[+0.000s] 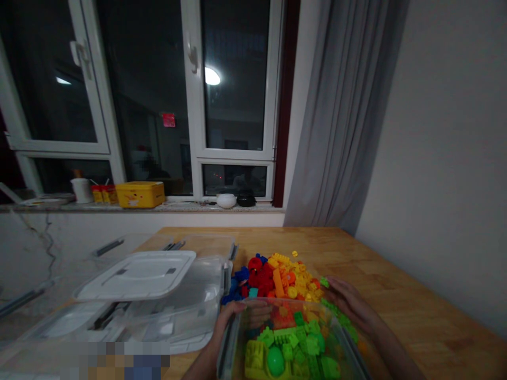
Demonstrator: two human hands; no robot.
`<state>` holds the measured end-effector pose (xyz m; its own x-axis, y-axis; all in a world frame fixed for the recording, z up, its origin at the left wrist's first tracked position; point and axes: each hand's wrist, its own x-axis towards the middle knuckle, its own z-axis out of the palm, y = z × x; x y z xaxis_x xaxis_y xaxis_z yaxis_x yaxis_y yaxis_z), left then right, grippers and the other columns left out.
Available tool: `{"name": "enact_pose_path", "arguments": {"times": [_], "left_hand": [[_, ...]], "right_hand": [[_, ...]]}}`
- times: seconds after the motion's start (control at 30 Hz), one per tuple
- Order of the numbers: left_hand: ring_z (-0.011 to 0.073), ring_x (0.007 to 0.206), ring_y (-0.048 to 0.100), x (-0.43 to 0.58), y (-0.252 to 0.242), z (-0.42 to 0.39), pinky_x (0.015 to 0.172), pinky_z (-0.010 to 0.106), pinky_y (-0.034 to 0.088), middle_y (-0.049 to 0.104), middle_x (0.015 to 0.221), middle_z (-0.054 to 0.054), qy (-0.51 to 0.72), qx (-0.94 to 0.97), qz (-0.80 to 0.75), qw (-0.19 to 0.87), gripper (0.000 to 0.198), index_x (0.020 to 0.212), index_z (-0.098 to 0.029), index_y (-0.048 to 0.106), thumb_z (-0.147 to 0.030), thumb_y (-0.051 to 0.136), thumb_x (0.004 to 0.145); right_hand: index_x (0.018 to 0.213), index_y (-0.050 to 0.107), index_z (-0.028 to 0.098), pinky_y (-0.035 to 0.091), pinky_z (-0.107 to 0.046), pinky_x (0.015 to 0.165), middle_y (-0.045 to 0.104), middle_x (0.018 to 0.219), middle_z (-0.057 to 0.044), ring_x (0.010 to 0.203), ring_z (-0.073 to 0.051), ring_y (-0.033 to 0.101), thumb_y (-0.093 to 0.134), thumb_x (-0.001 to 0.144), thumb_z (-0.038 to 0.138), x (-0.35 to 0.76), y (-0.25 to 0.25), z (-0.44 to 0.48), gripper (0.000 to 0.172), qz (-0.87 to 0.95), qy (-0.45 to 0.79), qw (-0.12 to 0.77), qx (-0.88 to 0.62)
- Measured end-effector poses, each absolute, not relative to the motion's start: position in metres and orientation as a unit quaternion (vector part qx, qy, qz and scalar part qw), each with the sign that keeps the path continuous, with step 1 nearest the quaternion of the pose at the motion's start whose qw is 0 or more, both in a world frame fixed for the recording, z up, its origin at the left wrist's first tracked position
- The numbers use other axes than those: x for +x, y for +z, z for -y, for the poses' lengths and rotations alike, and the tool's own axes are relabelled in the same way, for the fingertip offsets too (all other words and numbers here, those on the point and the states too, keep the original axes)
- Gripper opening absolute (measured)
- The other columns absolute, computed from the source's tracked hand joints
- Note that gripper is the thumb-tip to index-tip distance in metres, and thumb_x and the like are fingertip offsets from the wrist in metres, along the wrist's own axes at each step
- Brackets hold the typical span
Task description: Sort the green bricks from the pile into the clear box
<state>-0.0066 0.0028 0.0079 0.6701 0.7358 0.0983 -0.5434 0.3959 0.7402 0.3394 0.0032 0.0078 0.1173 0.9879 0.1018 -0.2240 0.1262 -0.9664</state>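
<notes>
A clear plastic bin (pixel 285 338) stands at the near edge of the wooden table, filled mostly with green bricks and a green egg-shaped piece (pixel 275 361). My left hand (pixel 228 318) curls over the bin's far left rim. My right hand (pixel 348 303) lies at the far right corner, fingers spread, close to loose green bricks (pixel 340 316). Beyond the bin sits a heap of red, blue, orange and yellow toy bricks (pixel 273 277), partly hidden behind it. Some orange and yellow pieces show through the bin's wall.
To the left, clear storage boxes (pixel 178 311) and a white lid (pixel 134 274) lie on the wooden table (pixel 400 295). A wall borders the table's right side. The windowsill behind holds a yellow box (pixel 140 194), a white cup (pixel 82 190) and a white bowl (pixel 226 200).
</notes>
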Motion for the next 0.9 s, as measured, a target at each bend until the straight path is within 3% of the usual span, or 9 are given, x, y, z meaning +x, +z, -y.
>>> {"name": "enact_pose_path", "arguments": {"times": [0.1, 0.27, 0.53, 0.77, 0.9], "left_hand": [[0.033, 0.111, 0.062, -0.006, 0.008, -0.004, 0.106, 0.047, 0.033, 0.07, 0.113, 0.02, 0.382, 0.388, -0.115, 0.831, 0.048, 0.115, -0.002, 0.065, -0.024, 0.044, 0.077], [0.0326, 0.103, 0.066, -0.006, 0.011, -0.002, 0.104, 0.047, 0.035, 0.071, 0.109, 0.021, 0.384, 0.391, -0.135, 0.825, 0.049, 0.113, -0.001, 0.066, -0.024, 0.043, 0.077], [0.033, 0.106, 0.064, -0.005, 0.012, 0.0, 0.102, 0.045, 0.037, 0.07, 0.113, 0.02, 0.381, 0.384, -0.144, 0.829, 0.05, 0.114, -0.001, 0.065, -0.026, 0.044, 0.076], [0.0326, 0.107, 0.064, -0.004, 0.017, 0.003, 0.105, 0.045, 0.034, 0.07, 0.111, 0.021, 0.381, 0.389, -0.147, 0.826, 0.049, 0.112, -0.001, 0.066, -0.026, 0.044, 0.076], [0.0343, 0.107, 0.064, -0.003, 0.021, 0.003, 0.105, 0.046, 0.034, 0.07, 0.11, 0.022, 0.378, 0.4, -0.146, 0.822, 0.051, 0.112, 0.001, 0.066, -0.027, 0.046, 0.074]], "right_hand": [[0.081, 0.074, 0.024, 0.052, -0.036, 0.082, 0.072, 0.091, -0.006, 0.088, -0.023, 0.065, 0.078, 0.068, 0.046, 0.331, 0.011, 0.004, 0.025, 0.452, 0.556, 0.588, -0.374], [0.082, 0.074, 0.023, 0.043, -0.041, 0.098, 0.07, 0.109, -0.008, 0.11, -0.028, 0.059, 0.082, 0.063, 0.046, 0.327, 0.017, 0.016, 0.031, 0.516, 0.6, 0.517, -0.327], [0.089, 0.073, 0.023, 0.036, -0.043, 0.103, 0.065, 0.116, -0.008, 0.119, -0.03, 0.054, 0.085, 0.06, 0.039, 0.324, 0.022, 0.024, 0.035, 0.572, 0.631, 0.443, -0.282], [0.093, 0.071, 0.022, 0.042, -0.037, 0.094, 0.067, 0.108, -0.008, 0.109, -0.028, 0.058, 0.084, 0.058, 0.042, 0.323, 0.026, 0.024, 0.043, 0.587, 0.613, 0.441, -0.292], [0.096, 0.07, 0.023, 0.047, -0.031, 0.079, 0.068, 0.1, -0.005, 0.089, -0.021, 0.061, 0.076, 0.07, 0.039, 0.334, 0.016, 0.012, 0.031, 0.536, 0.579, 0.515, -0.335]]}}
